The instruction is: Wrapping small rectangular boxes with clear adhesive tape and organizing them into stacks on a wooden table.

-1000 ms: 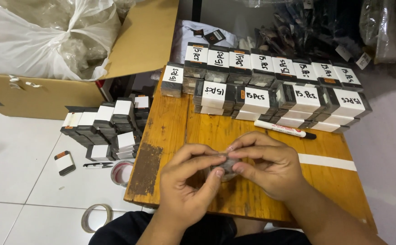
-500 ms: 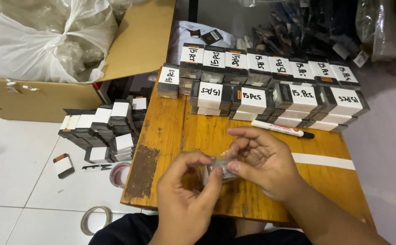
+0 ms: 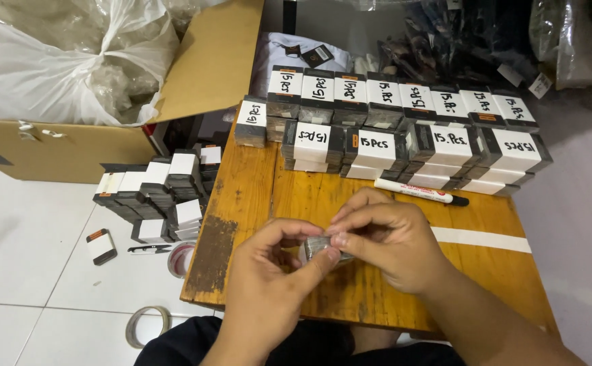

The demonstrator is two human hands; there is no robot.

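Observation:
Both my hands meet over the near part of a low wooden table (image 3: pixel 309 196). My left hand (image 3: pixel 269 285) and my right hand (image 3: pixel 391 240) pinch a small clear plastic-wrapped packet (image 3: pixel 317 247) between thumbs and fingertips, a little above the tabletop. Most of the packet is hidden by my fingers. A white marker pen with a black cap (image 3: pixel 421 192) lies on the table just beyond my right hand.
Rows of black-and-white bundled packs with handwritten labels (image 3: pixel 404 132) fill the table's far half. More such packs (image 3: pixel 160 190) are stacked on the white tile floor at left, beside tape rolls (image 3: pixel 147 325). A cardboard box with a plastic bag (image 3: pixel 72 68) stands at far left.
My hands have shifted slightly and the fingers have reworked their pinch on the packet; the view has tilted a little.

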